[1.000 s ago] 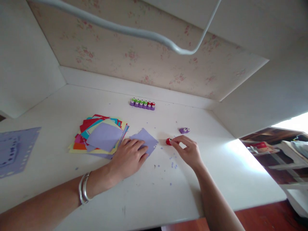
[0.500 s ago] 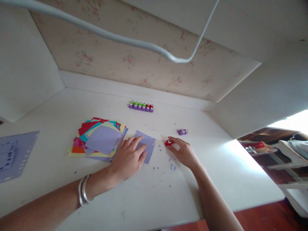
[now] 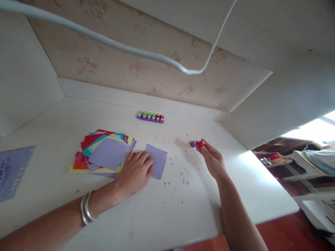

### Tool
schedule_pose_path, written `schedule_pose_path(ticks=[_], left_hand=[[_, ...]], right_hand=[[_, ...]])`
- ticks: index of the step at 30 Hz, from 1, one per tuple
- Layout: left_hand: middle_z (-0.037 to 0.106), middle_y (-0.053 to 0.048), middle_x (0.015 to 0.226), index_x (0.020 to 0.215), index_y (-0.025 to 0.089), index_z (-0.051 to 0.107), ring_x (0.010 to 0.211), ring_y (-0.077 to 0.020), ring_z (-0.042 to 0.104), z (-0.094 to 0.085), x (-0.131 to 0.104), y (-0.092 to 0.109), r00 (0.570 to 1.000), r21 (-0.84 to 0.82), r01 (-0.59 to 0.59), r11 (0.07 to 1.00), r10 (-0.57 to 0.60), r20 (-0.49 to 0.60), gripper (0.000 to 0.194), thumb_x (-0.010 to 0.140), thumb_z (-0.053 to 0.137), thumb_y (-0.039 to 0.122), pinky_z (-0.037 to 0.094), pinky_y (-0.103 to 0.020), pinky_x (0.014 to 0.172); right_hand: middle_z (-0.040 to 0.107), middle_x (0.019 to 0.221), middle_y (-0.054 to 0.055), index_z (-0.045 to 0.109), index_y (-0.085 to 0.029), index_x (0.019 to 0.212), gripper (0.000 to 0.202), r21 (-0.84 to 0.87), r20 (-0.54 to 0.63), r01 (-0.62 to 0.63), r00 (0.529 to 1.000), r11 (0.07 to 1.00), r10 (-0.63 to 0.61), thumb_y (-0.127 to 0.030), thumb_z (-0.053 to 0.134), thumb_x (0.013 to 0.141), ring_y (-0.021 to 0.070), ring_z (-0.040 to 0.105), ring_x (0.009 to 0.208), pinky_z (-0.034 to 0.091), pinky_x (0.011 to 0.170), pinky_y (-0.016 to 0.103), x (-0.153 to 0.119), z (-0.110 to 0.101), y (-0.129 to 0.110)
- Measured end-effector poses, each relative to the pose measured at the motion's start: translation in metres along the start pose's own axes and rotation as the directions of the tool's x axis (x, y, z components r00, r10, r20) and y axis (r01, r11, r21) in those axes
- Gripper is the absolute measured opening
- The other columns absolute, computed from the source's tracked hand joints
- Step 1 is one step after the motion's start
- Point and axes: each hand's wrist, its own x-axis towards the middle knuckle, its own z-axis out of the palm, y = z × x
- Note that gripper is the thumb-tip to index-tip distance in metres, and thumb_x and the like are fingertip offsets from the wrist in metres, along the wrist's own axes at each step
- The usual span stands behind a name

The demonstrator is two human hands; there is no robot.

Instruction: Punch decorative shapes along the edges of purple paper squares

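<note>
Between the thumb and fingers of my right hand [image 3: 213,161] is a small red craft punch [image 3: 200,145], raised above the table. Just behind it, partly covered, purple punches [image 3: 193,143] rest on the table. My left hand [image 3: 137,170] lies with fingers outstretched on the left edge of a purple paper sheet [image 3: 158,162], whose right edge has small notches. Beside that hand is a fanned stack of coloured paper [image 3: 90,143], topped by a purple piece [image 3: 108,153]. Tiny purple paper bits [image 3: 185,181] are scattered to the right of the sheet.
Green, red and purple punches [image 3: 151,118] stand in two rows near the back wall. Another purple sheet [image 3: 15,170] with cut edges lies at the far left. A white cable [image 3: 157,55] hangs across the top. Shelves [image 3: 309,167] with items stand beyond the table's right end.
My right hand has lifted the red punch off the table and moved it right and away from the sheet, tilting it near the purple punches. My left hand stays on the sheet.
</note>
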Motion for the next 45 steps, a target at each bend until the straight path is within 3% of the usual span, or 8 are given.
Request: schedule_pose_path(ticks=[5, 12, 17, 23, 27, 30, 36, 45], left_hand=[[0.06, -0.008, 0.122, 0.111, 0.021, 0.063, 0.115, -0.0272, 0.05, -0.001, 0.0, 0.0, 1.0, 0.012, -0.003, 1.0, 0.003, 0.0, 0.022, 0.094, 0.048, 0.024, 0.035, -0.048, 0.099], [0.061, -0.009, 0.121, 0.109, 0.022, 0.064, 0.114, -0.0279, 0.051, 0.001, -0.001, -0.001, 0.999, -0.018, 0.005, 1.0, -0.005, -0.031, 0.022, 0.092, 0.05, 0.022, 0.035, -0.049, 0.099], [0.063, -0.008, 0.117, 0.111, 0.021, 0.063, 0.111, -0.0248, 0.054, -0.007, 0.002, 0.003, 0.995, -0.205, -0.02, 0.978, 0.0, -0.097, 0.022, 0.093, 0.053, 0.027, 0.038, -0.046, 0.1], [0.06, -0.008, 0.123, 0.124, 0.021, 0.058, 0.112, -0.02, 0.057, -0.008, 0.009, 0.009, 0.987, -0.599, 0.096, 0.795, -0.154, -0.048, 0.038, 0.093, 0.055, 0.041, 0.046, -0.033, 0.097], [0.064, -0.007, 0.119, 0.121, 0.021, 0.063, 0.109, -0.019, 0.059, -0.007, 0.013, 0.007, 0.989, -0.72, 0.109, 0.686, -0.146, 0.011, 0.035, 0.095, 0.052, 0.042, 0.047, -0.032, 0.095], [0.066, -0.008, 0.116, 0.118, 0.02, 0.065, 0.107, -0.0195, 0.06, -0.01, 0.016, 0.006, 0.989, -0.765, 0.12, 0.633, -0.141, 0.038, 0.034, 0.095, 0.051, 0.04, 0.048, -0.031, 0.093], [0.066, -0.008, 0.115, 0.117, 0.019, 0.066, 0.106, -0.0195, 0.06, -0.016, 0.017, 0.009, 0.985, -0.801, 0.149, 0.58, -0.155, 0.071, 0.03, 0.095, 0.051, 0.033, 0.049, -0.028, 0.09], [0.071, -0.007, 0.104, 0.107, 0.018, 0.071, 0.097, -0.0209, 0.064, -0.011, 0.016, 0.009, 0.965, -0.782, 0.235, 0.577, -0.238, 0.114, 0.029, 0.093, 0.054, 0.037, 0.05, -0.029, 0.085]], right_hand=[[0.072, 0.11, 0.003, 0.069, -0.029, 0.113, 0.031, 0.189, 0.084, -0.001, 0.996, 0.982, -0.015, -0.036, 0.071, 0.083, 0.0196, 0.066, 0.106, 0.043, 0.107, 0.048, -0.008, 0.015, 0.0], [0.071, 0.11, 0.003, 0.068, -0.029, 0.113, 0.03, 0.192, 0.076, -0.057, 0.996, 0.98, 0.043, -0.043, 0.065, 0.086, 0.0184, 0.068, 0.099, 0.049, 0.101, 0.044, -0.017, 0.033, -0.011], [0.072, 0.105, 0.008, 0.062, -0.026, 0.12, 0.039, 0.128, 0.289, -0.208, 0.943, 0.97, 0.165, -0.046, 0.063, 0.086, 0.0214, 0.069, 0.095, 0.055, 0.09, 0.042, -0.034, 0.062, -0.019], [0.071, 0.106, 0.006, 0.067, -0.024, 0.107, 0.029, 0.163, 0.434, -0.368, 0.86, 0.915, 0.269, -0.043, 0.065, 0.086, 0.0168, 0.068, 0.092, 0.056, 0.087, 0.035, -0.054, 0.099, -0.02], [0.071, 0.103, 0.006, 0.067, -0.022, 0.108, 0.029, 0.127, 0.484, -0.444, 0.808, 0.887, 0.336, -0.043, 0.061, 0.089, 0.0153, 0.069, 0.089, 0.056, 0.086, 0.033, -0.063, 0.115, -0.022], [0.071, 0.103, 0.007, 0.069, -0.02, 0.105, 0.031, 0.135, 0.488, -0.461, 0.801, 0.877, 0.346, -0.045, 0.061, 0.089, 0.0162, 0.068, 0.091, 0.055, 0.088, 0.033, -0.066, 0.119, -0.025], [0.068, 0.115, 0.006, 0.066, -0.024, 0.118, 0.037, 0.103, 0.56, -0.41, 0.777, 0.906, 0.287, -0.04, 0.066, 0.085, 0.0184, 0.064, 0.106, 0.047, 0.102, 0.04, -0.064, 0.114, -0.024], [0.07, 0.107, 0.006, 0.069, -0.023, 0.113, 0.036, 0.051, 0.505, -0.342, 0.819, 0.938, 0.271, -0.046, 0.064, 0.085, 0.0194, 0.064, 0.105, 0.049, 0.1, 0.041, -0.066, 0.118, -0.017]])
